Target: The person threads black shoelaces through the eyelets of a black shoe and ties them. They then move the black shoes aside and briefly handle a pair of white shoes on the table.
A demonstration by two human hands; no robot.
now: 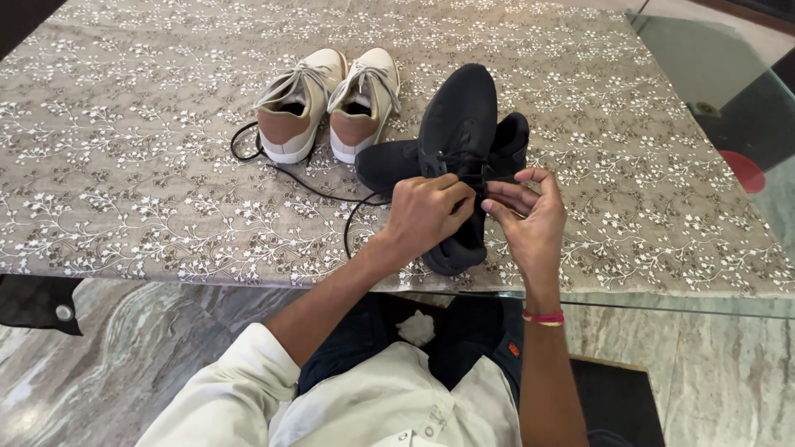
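Black shoe: a matte black sneaker with a fine knit upper and a rounded toe pointing far. It stands tilted up near the tabletop's near edge, its heel end low by the hands.
Second black shoe: another black sneaker lies behind and under the first, toe to the left, heel collar showing on the right.
Black lace: a thin black cord trails left across the cloth from the held shoe, looping near the tan pair, with a second loop curving toward the near edge.
Left hand: the left hand is curled closed over the lace area of the upright black shoe, knuckles up, fingers pinching at the lacing.
Right hand: the right hand is half closed, thumb and fingertips pinched together at the same spot, touching the shoe; what exactly it pinches I cannot tell.
Wrist: a red and yellow thread band circles the right wrist.
Tan pair: two cream sneakers with tan heel panels and pale laces sit side by side, far left of the black shoes, heels toward the viewer.
Tabletop: a glass tabletop covered by a grey-beige cloth with small white flower sprigs.
Floor: polished marbled stone.
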